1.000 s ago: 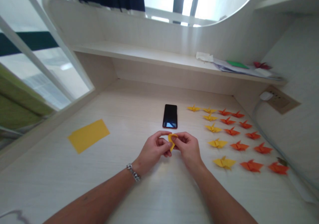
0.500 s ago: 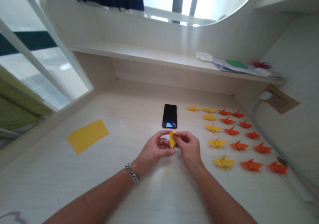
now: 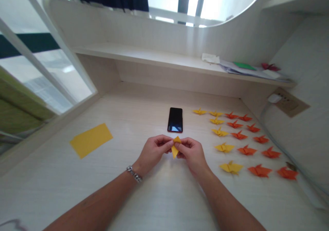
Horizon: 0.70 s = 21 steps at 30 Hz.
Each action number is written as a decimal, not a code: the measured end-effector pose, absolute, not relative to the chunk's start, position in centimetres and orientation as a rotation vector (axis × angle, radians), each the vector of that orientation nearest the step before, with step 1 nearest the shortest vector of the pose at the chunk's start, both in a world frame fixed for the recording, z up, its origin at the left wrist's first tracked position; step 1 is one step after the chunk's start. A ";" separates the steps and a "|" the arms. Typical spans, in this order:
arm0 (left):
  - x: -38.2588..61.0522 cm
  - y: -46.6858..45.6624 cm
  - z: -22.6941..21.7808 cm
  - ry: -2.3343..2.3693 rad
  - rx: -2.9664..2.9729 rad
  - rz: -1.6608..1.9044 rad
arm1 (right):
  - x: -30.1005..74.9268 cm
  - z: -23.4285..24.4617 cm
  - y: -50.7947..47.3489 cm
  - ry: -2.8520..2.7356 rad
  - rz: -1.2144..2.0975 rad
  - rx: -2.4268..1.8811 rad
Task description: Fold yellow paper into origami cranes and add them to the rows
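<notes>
Between my two hands is a small piece of folded yellow paper, narrow and diamond-shaped, held just above the desk. My left hand pinches its left side with thumb and fingers; a silver chain bracelet circles that wrist. From the other side my right hand grips it, thumb pressed on its front face. The fingertips behind the paper are partly hidden. Just beyond the hands a black phone lies flat.
Rows of yellow paper cranes and orange paper cranes stand on the right. A stack of yellow paper lies left. A cable runs down the right wall from a socket. Papers rest on the shelf above.
My left hand has closed from a loose, open curl into a pinch on the folded paper. The paper has turned from a triangle-like view to a diamond and shifted slightly left and down.
</notes>
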State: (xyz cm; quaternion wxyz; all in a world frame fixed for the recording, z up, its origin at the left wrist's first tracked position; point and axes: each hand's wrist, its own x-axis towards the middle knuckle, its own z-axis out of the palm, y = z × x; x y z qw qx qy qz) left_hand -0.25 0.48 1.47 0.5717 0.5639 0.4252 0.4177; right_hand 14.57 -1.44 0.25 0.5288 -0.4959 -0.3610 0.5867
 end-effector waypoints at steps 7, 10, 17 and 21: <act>-0.7 0.6 1.7 1.083 1.480 0.970 | 14.8 0.4 -1.6 -0.890 1.524 -1.224; -0.8 0.6 2.0 1.075 1.520 0.966 | 14.8 0.5 -1.9 -0.972 1.586 -1.268; -1.2 1.1 1.6 1.101 1.340 1.125 | 14.7 0.2 -2.0 -1.040 1.613 -1.280; -1.2 1.0 1.6 1.000 1.257 1.007 | 14.9 0.0 -1.5 -0.877 1.503 -1.194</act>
